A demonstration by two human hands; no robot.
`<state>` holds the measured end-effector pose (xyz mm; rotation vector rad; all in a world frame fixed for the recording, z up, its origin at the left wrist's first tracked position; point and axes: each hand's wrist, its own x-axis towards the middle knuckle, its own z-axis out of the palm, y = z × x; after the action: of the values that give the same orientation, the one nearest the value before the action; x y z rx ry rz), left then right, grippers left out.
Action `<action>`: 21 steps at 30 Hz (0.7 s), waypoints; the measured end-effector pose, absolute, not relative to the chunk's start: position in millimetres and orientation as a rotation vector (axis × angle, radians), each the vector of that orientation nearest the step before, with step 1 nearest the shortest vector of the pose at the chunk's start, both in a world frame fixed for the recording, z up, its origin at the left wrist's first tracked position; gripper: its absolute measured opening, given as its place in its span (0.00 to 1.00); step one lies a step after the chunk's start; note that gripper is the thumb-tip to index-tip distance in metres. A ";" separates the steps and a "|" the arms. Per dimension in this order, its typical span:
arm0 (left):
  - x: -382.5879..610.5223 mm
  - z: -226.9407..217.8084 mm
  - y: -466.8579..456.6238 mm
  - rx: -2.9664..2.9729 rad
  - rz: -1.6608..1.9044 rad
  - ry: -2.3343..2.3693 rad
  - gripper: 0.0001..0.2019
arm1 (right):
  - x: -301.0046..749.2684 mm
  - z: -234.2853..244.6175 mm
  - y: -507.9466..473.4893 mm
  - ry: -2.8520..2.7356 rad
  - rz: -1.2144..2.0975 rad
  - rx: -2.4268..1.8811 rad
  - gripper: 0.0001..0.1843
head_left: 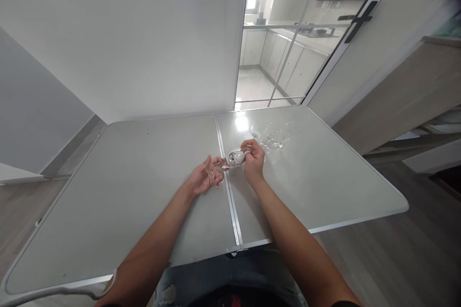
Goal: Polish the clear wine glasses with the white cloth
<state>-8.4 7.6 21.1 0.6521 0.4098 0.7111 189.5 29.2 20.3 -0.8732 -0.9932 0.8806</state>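
Note:
A clear wine glass (227,163) is tilted on its side above the table's middle seam, its foot to the left and its bowl to the right. My left hand (206,175) holds it around the stem and foot, palm up with the fingers partly curled. Inside the bowl is a crumpled whitish cloth (236,157); its exact material is hard to make out. At the bowl's mouth, my right hand (254,159) has its fingers closed on the end of this cloth. Several clear glasses (275,145) lie beyond my right hand, their outlines faint against the tabletop.
The pale folding table (144,211) has a metal seam (230,206) down its middle. A white wall (144,48) borders its far edge. Behind the right half stands a glass door (273,62). A grey cable (65,291) hangs at the lower left.

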 end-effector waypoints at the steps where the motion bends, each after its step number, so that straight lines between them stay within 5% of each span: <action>1: -8.0 20.5 6.9 0.690 0.661 0.439 0.19 | 189.2 21.7 27.6 -1.030 0.850 -0.890 0.16; 9: -5.2 15.0 8.2 0.877 0.785 0.544 0.15 | 177.9 37.7 23.2 -0.931 0.871 -0.834 0.26; 21: -13.5 16.7 14.4 0.664 1.433 0.573 0.12 | 177.7 22.9 29.9 -0.703 0.952 -1.001 0.15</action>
<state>-13.5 14.4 16.7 0.6642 0.5729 1.4332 177.7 29.9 22.9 -1.0013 -0.7027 0.9522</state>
